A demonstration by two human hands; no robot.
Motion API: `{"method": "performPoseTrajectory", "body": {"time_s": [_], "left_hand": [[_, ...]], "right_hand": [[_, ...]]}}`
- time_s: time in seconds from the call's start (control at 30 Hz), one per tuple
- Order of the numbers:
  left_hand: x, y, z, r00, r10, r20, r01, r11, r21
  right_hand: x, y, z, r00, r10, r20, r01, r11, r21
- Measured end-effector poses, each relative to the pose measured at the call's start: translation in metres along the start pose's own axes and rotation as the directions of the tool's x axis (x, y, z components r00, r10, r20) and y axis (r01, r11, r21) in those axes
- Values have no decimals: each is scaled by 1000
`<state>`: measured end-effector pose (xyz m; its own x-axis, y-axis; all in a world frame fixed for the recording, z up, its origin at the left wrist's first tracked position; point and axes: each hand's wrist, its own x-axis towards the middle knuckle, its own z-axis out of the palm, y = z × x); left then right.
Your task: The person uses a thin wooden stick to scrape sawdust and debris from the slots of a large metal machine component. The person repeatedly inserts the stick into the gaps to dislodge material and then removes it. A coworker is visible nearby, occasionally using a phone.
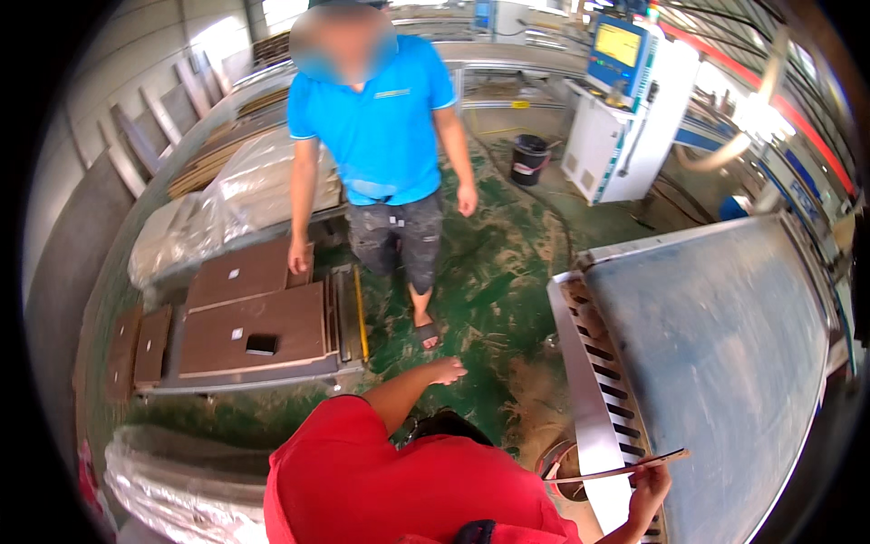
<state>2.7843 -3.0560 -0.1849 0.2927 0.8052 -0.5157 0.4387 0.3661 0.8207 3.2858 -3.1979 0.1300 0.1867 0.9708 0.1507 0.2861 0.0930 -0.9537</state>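
Note:
My right hand grips a thin brown strip near one end. The strip slants across the slotted edge of a large dark belt table, and its other end reaches toward my red shirt. Out in front of my body, my left hand hangs over the green floor with its fingers loosely bent and nothing visible in it. Under the strip stands a reddish bucket, partly covered by the table's white edge plate.
A person in a blue shirt stands ahead, beside a low stack of brown panels with a small black object on it. Plastic-wrapped stacks lie at left. A black bucket and a white control cabinet stand farther back.

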Motion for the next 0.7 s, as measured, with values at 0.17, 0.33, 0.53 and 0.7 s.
{"method": "performPoseTrajectory", "body": {"time_s": [0.17,0.33,0.53,0.7], "left_hand": [[-49,57,5,975,11,-222,-4,999,35],[-77,122,10,972,202,-116,-163,947,278],[-109,238,54,956,290,38,-290,957,-17],[-138,278,58,859,512,7,-509,854,-107]], "right_hand": [[28,-16,63,979,-21,204,28,999,-32],[38,-10,94,953,-64,295,79,996,-38],[38,7,116,975,-152,163,155,988,-7],[48,-2,150,924,-223,310,267,957,-109]]}}
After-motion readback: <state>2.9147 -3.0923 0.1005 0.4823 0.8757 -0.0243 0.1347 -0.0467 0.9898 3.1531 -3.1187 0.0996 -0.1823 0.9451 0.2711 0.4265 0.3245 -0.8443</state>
